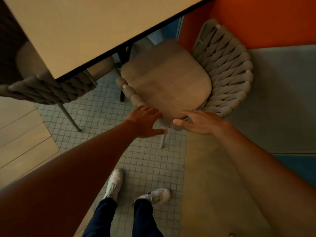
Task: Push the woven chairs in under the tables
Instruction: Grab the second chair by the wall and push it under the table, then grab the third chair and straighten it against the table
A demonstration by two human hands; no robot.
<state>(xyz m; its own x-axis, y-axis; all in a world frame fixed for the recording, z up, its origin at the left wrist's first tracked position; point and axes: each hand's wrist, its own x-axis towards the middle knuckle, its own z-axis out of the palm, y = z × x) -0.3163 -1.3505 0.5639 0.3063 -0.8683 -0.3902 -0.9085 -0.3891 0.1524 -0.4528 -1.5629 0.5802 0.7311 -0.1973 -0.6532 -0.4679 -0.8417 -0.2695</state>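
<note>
Nearest the camera, the person's white shoes [118, 183] stand on the small-tiled floor [147, 161], facing the chair to be moved.

Both arms reach forward. The left hand [145, 122] is spread flat, fingers fanned, at the near left corner of the woven chair [171, 82]; its grip is wide and closed on nothing. The right hand [201, 122] is likewise wide, palm down, at the near edge of the seat. Whether either palm is actually pressing on the seat edge or rope rim cannot be told, as motion blur softens the contact area.

The chair stands clear of the table [82, 31], just beyond the hands. Only the far left corner of its seat cushion lies near the table's dark edge. Its woven backrest [227, 69] curves round the right side, close to the orange wall [256, 19], so the seat opens leftward toward the table. The seat's long axis runs diagonally from lower right to upper left.

Judgement: the step in hand is seating both hands on this chair ahead of a push. The next move calls for firm purchase on the rim or frame, then a push up and left along that diagonal, with the legs sliding over the tiles and clearing the table's dark leg [122, 65].

Farther left, a second woven chair [51, 89] already sits partly under the table corner.
</note>
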